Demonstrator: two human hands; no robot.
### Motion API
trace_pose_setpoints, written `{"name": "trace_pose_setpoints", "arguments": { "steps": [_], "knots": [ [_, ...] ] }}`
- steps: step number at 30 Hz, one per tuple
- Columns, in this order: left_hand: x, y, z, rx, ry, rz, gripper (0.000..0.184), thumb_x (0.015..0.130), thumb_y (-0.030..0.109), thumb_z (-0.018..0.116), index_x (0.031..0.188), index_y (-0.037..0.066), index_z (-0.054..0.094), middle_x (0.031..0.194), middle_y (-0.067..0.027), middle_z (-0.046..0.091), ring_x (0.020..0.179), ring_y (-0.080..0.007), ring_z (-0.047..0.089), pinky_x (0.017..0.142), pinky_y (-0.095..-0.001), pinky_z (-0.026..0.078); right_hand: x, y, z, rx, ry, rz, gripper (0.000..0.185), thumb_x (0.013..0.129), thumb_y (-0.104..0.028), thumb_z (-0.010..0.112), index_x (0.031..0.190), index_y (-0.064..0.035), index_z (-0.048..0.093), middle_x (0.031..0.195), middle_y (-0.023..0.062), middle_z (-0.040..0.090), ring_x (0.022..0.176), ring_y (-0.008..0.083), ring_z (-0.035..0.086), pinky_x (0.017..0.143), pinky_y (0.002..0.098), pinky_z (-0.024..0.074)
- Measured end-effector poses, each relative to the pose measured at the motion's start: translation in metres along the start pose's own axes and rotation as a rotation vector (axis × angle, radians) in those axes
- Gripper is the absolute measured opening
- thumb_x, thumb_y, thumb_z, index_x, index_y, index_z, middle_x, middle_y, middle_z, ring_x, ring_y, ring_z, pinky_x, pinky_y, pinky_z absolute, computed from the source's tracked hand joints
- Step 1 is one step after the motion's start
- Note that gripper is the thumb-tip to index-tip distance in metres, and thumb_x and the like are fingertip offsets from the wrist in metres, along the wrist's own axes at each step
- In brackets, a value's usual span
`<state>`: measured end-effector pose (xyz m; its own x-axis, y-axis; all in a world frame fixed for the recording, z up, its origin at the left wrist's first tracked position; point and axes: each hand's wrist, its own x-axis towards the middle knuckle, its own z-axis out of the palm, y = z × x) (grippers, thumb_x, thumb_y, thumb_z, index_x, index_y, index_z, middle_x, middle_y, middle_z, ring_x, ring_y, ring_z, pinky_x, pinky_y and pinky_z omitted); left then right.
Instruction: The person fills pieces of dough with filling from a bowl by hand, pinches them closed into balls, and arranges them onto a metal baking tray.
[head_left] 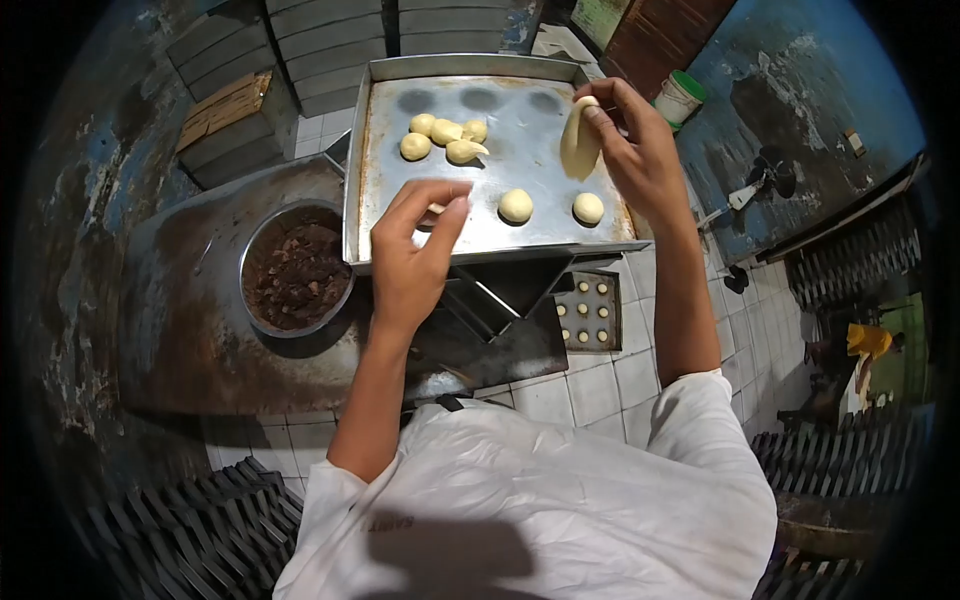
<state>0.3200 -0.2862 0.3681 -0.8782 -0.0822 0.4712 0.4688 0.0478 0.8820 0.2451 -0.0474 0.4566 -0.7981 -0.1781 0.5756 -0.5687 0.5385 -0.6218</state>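
Observation:
My right hand (632, 150) pinches a stretched piece of pale dough (580, 140) between thumb and fingers, and it hangs down over the right side of the metal baking tray (400, 245). Over the tray's front left, my left hand (418, 235) curls its fingers around a dough ball (436, 208), mostly hidden by them. Along the front of the tray sit a round dough ball (515, 206) and another dough ball (588, 208). Several dough pieces (445, 132) cluster at the back left, one with a pointed tail (466, 151).
A metal bowl (350, 285) of dark brown crumbly filling (298, 275) stands left of the tray on a worn table (190, 300). Below on the tiled floor lies a smaller tray (615, 342) with several dough balls. A lidded bucket (678, 98) stands at the back right.

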Motion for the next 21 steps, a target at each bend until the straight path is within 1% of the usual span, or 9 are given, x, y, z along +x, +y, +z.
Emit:
{"name": "trace_pose_setpoints", "arguments": {
  "steps": [3, 6, 8, 10, 12, 14, 17, 19, 21],
  "knots": [
    [0.010, 0.008, 0.023, -0.112, -0.090, -0.008, 0.045, 0.090, 0.010, 0.078, 0.132, -0.001, 0.064, 0.120, -0.0120, 0.068, 0.109, -0.0176, 0.065, 0.090, -0.0314, 0.054, -0.021, -0.027, 0.016, 0.331, -0.038, 0.132, 0.020, 0.101, -0.014, 0.062, 0.111, 0.0017, 0.068, 0.095, 0.0080, 0.071, 0.087, 0.0121, 0.067, 0.076, 0.0278, 0.0536],
    [-0.008, 0.020, 0.016, -0.356, -0.062, -0.181, 0.035, 0.090, 0.007, 0.079, 0.121, -0.003, 0.069, 0.114, -0.0098, 0.069, 0.098, -0.0133, 0.067, 0.083, -0.0254, 0.056, -0.048, -0.057, 0.050, 0.496, -0.008, 0.185, 0.021, 0.100, -0.014, 0.062, 0.111, 0.0024, 0.068, 0.096, 0.0058, 0.070, 0.090, 0.0119, 0.065, 0.082, 0.0270, 0.0526],
    [-0.029, 0.021, -0.003, -0.289, 0.047, -0.104, 0.030, 0.089, 0.004, 0.079, 0.116, -0.004, 0.070, 0.111, -0.0080, 0.069, 0.093, -0.0108, 0.067, 0.079, -0.0233, 0.056, -0.070, -0.069, 0.071, 0.705, -0.072, 0.288, 0.022, 0.099, -0.014, 0.061, 0.113, 0.0024, 0.067, 0.102, 0.0071, 0.070, 0.089, 0.0133, 0.065, 0.081, 0.0290, 0.0528],
    [-0.056, 0.017, -0.026, -0.347, 0.176, -0.072, 0.022, 0.089, -0.003, 0.074, 0.110, -0.003, 0.071, 0.113, -0.0093, 0.068, 0.103, -0.0156, 0.065, 0.090, -0.0285, 0.053, -0.097, -0.091, 0.101, 1.002, -0.116, 0.416, 0.021, 0.099, -0.016, 0.064, 0.110, 0.0015, 0.066, 0.103, 0.0094, 0.069, 0.087, 0.0166, 0.066, 0.080, 0.0310, 0.0528],
    [-0.090, 0.014, -0.057, -0.274, 0.244, -0.156, 0.021, 0.090, -0.003, 0.072, 0.111, -0.004, 0.069, 0.113, -0.0103, 0.067, 0.106, -0.0174, 0.063, 0.094, -0.0304, 0.051, -0.126, -0.100, 0.151, 0.768, -0.036, 0.193, 0.022, 0.097, -0.020, 0.069, 0.105, 0.0002, 0.065, 0.099, 0.0126, 0.067, 0.082, 0.0233, 0.067, 0.075, 0.0338, 0.0526],
    [-0.119, 0.022, -0.073, -0.364, 0.404, -0.375, 0.023, 0.094, -0.001, 0.070, 0.116, -0.005, 0.065, 0.112, -0.0101, 0.066, 0.103, -0.0167, 0.064, 0.093, -0.0305, 0.051, -0.142, -0.108, 0.185, 0.578, -0.003, 0.156, 0.018, 0.096, -0.016, 0.072, 0.102, 0.0003, 0.067, 0.090, 0.0093, 0.067, 0.078, 0.0174, 0.066, 0.070, 0.0305, 0.0527],
    [-0.155, 0.003, -0.112, -0.478, 0.461, -0.605, 0.029, 0.101, 0.009, 0.065, 0.125, -0.006, 0.058, 0.117, -0.0126, 0.066, 0.110, -0.0181, 0.064, 0.099, -0.0332, 0.050, -0.171, -0.099, 0.250, 0.630, -0.004, 0.094, 0.016, 0.093, -0.009, 0.075, 0.102, 0.0006, 0.067, 0.085, 0.0120, 0.065, 0.069, 0.0203, 0.064, 0.059, 0.0298, 0.0502],
    [-0.179, -0.020, -0.141, -0.566, 0.496, -0.706, 0.030, 0.103, 0.012, 0.063, 0.127, -0.005, 0.057, 0.120, -0.0138, 0.066, 0.114, -0.0202, 0.064, 0.102, -0.0346, 0.050, -0.199, -0.088, 0.287, 0.693, -0.223, 0.290, 0.020, 0.099, -0.018, 0.069, 0.108, 0.0005, 0.067, 0.091, 0.0130, 0.068, 0.080, 0.0200, 0.070, 0.068, 0.0306, 0.0538],
    [-0.205, -0.049, -0.165, -0.902, 0.539, -0.878, 0.036, 0.107, 0.021, 0.057, 0.132, -0.003, 0.054, 0.126, -0.0148, 0.065, 0.122, -0.0244, 0.061, 0.110, -0.0390, 0.045, -0.225, -0.074, 0.317, 0.757, -0.373, 0.447, 0.025, 0.101, -0.021, 0.067, 0.114, 0.0004, 0.066, 0.095, 0.0132, 0.070, 0.086, 0.0201, 0.072, 0.072, 0.0315, 0.0557]
  ]
}}
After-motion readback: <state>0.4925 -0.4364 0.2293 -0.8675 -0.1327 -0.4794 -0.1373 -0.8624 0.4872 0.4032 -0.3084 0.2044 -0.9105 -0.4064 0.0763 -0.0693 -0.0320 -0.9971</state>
